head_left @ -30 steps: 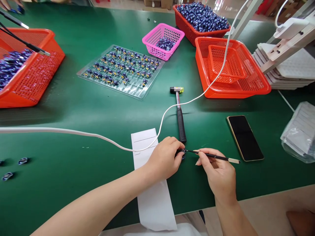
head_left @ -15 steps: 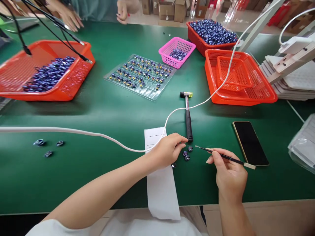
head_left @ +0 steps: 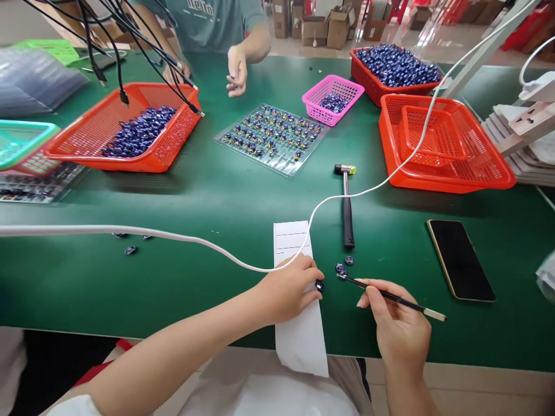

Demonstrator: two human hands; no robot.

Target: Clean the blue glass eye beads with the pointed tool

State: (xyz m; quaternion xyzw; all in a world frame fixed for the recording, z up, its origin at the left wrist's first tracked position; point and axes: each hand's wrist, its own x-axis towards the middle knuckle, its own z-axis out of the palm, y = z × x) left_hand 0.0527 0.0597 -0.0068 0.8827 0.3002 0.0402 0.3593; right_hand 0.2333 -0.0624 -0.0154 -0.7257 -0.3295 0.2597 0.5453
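Note:
My left hand (head_left: 295, 290) lies over the paper strip (head_left: 299, 341), its thumb and fingertips closed about a small dark-blue shiny part (head_left: 319, 285) at the paper's right edge. My right hand (head_left: 401, 323) grips a slim black pen-like tool (head_left: 396, 299) with a pale rear end. The tool's thin tip is at one of two small dark-blue parts (head_left: 339, 268) lying close together on the green table. Another such part (head_left: 349, 260) rests just beyond them, below the handle of a mallet (head_left: 347, 222).
A white cable (head_left: 208, 248) crosses in front of my hands. Around stand a phone (head_left: 462, 260), a clear tray of parts (head_left: 275, 138), a pink basket (head_left: 310, 104), red baskets (head_left: 182, 133) and nested red baskets (head_left: 451, 182). Across the table is a co-worker's hand (head_left: 237, 69).
My left hand has drawn back from near the mallet handle to the part at the paper's edge. The tool tip has come down to the loose parts. The view has swung left.

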